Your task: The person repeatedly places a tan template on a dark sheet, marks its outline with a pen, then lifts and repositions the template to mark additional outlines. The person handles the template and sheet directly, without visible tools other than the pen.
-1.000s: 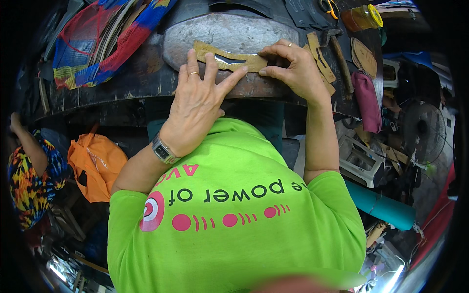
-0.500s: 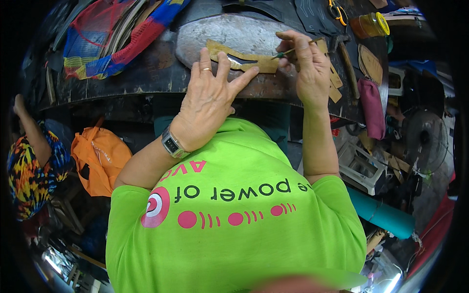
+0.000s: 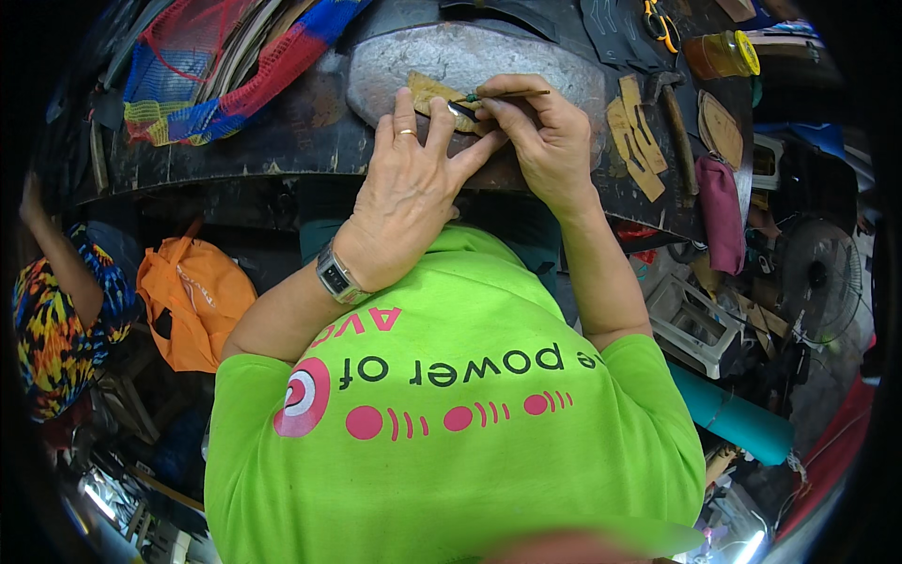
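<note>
A tan pattern piece (image 3: 427, 86) with a long curved slot lies on a worn grey slab (image 3: 376, 70); dark material and a bright patch show through the slot. Spread fingers of my left hand (image 3: 399, 193) press on the piece's left part and near edge. My right hand (image 3: 550, 141) pinches a thin stick-like tool (image 3: 517, 94) with a dark green end, held nearly level over the slot. I cannot make out whether its tip touches. The right fingers cover the right end of the piece, close to my left thumb.
Right of the slab lie more tan pattern pieces (image 3: 631, 132), a hammer (image 3: 678, 141), a purple pouch (image 3: 722, 216), a yellow-lidded jar (image 3: 722, 56) and scissors (image 3: 660, 26). A mesh bag (image 3: 272, 99) sits at left. Beyond the table's left is another person's arm (image 3: 66, 258).
My right hand has moved left with the tool, from the piece's right end to over its slot. My left hand stays pressed on the piece.
</note>
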Demonstrator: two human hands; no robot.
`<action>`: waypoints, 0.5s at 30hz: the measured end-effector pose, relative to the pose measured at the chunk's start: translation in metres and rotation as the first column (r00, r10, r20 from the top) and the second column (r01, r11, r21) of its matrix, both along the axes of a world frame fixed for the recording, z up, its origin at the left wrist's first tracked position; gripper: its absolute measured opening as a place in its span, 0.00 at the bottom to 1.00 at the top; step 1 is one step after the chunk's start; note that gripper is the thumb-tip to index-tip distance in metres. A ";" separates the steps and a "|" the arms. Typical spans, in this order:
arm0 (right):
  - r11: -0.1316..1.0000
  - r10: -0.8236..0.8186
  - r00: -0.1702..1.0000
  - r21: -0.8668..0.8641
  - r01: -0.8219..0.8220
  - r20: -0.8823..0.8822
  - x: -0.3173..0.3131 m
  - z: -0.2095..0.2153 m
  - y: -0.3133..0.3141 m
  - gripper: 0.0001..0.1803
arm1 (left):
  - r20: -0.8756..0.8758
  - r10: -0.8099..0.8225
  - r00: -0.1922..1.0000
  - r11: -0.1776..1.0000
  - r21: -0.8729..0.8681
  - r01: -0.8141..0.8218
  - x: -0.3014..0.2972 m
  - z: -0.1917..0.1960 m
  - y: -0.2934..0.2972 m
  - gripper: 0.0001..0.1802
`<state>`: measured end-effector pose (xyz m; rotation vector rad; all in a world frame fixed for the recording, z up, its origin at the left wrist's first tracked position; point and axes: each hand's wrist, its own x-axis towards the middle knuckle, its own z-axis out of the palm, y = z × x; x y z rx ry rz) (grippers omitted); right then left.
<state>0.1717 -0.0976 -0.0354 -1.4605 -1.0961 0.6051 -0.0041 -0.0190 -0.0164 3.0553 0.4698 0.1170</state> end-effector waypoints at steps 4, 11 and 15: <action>0.995 -0.036 0.984 0.100 0.019 0.174 -0.002 -0.002 0.008 0.10 | -0.013 0.001 1.000 1.000 -0.009 -0.001 0.000 0.000 0.000 0.48; 0.996 -0.091 0.944 0.030 0.086 0.318 -0.001 0.007 -0.007 0.07 | 0.010 0.001 1.000 1.000 0.020 -0.001 0.001 -0.001 0.001 0.47; 0.976 -0.168 0.900 -0.057 0.208 0.402 0.006 0.015 -0.019 0.06 | 0.027 0.007 1.000 1.000 0.013 -0.008 0.000 0.001 -0.002 0.49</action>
